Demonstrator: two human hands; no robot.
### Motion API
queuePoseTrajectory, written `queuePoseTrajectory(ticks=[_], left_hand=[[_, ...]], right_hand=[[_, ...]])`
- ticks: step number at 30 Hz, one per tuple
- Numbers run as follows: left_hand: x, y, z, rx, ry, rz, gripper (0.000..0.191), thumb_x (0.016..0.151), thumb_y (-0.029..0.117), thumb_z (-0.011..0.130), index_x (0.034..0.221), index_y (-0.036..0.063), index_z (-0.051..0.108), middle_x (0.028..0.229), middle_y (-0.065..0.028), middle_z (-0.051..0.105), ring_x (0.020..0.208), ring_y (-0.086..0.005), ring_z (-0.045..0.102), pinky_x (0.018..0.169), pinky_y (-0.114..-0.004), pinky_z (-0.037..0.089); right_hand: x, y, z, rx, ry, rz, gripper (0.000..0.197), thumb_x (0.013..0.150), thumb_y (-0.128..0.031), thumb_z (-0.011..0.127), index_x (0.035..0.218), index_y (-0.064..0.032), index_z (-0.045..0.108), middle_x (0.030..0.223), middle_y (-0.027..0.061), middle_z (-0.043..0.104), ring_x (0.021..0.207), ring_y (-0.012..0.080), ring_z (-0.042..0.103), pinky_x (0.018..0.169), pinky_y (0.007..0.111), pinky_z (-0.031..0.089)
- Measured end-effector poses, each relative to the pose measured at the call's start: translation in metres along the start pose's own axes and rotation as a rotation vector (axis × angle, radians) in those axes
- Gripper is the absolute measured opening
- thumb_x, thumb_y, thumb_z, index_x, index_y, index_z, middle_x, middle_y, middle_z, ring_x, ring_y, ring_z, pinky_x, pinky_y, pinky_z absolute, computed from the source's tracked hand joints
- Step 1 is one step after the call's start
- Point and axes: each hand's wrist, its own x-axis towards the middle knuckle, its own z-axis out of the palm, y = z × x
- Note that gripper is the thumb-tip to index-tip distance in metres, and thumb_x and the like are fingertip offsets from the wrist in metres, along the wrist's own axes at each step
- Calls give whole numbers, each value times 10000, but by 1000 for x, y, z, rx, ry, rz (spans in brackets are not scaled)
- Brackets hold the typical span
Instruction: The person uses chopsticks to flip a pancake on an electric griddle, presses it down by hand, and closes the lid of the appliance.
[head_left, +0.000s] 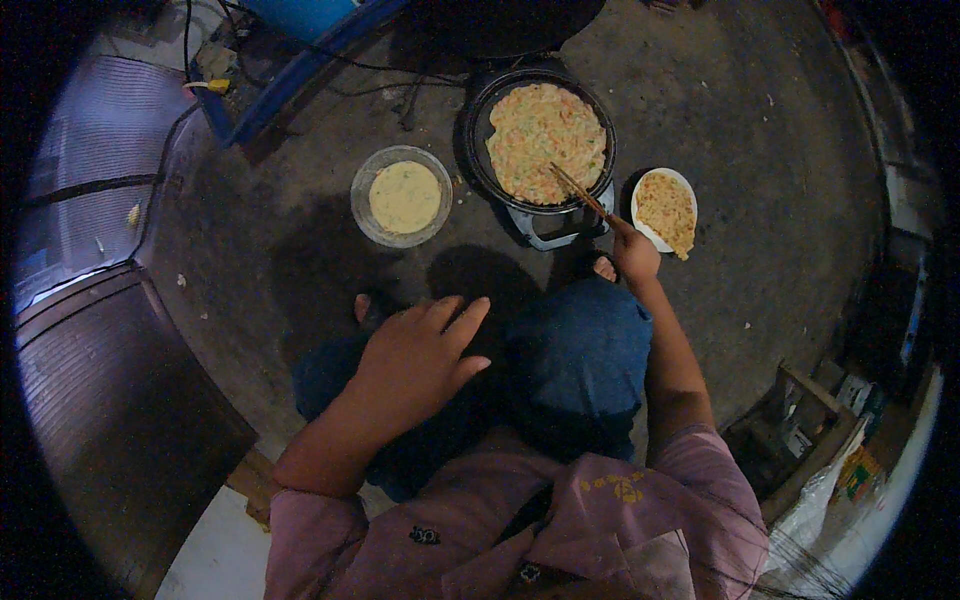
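My right hand (636, 255) grips a pair of wooden chopsticks (581, 190), their tips at the lower part of a wide pancake flecked with orange and green (546, 139). That pancake lies in a round black electric griddle pan (612, 161) on the floor. Right of the pan, a white oval dish (691, 196) holds browned pancake (666, 208), one piece overhanging its edge. To the left stands a clear round bowl (362, 201) of pale batter (406, 197). My left hand (424, 345) hangs over my left knee, fingers apart, holding nothing.
The griddle's dark raised lid (502, 26) is behind the pan, with a black cable (367, 93) running left. A blue metal frame (300, 75) stands at upper left. A dark wooden panel (112, 420) is at left, and a wooden crate (814, 397) with items at lower right.
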Motion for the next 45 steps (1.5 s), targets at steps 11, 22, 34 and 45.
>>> queuePoseTrajectory(ticks=[11,22,34,45], left_hand=[[-1,-6,1,13,-3,-2,733,1005,410,818,1629,111,578,1475,-207,700,1287,-400,712,1073,-503,593],[-2,-7,7,4,-6,-7,722,1007,401,820,1623,111,579,1480,-207,697,1306,-401,709,1091,-500,591],[-8,-8,11,4,-36,-37,742,1009,403,815,1639,107,558,1499,-205,689,1317,-412,702,1097,-515,583],[-2,-3,18,8,-16,-16,738,1009,407,812,1639,118,559,1494,-200,691,1301,-401,704,1080,-507,587]], right_hand=[[66,3,38,557,199,104,407,1132,-287,680,1493,-114,758,1346,187,817,1232,327,789,1030,427,596],[96,-11,78,557,180,88,369,1156,-294,679,1436,-77,782,1345,209,813,1272,333,786,1051,416,598],[44,-44,46,366,188,102,403,1143,-286,645,1535,-212,708,1316,212,800,1144,444,784,935,501,624],[-15,-40,50,279,-49,-107,504,1087,-301,660,1574,-427,661,1177,205,820,1031,464,787,878,585,631]])
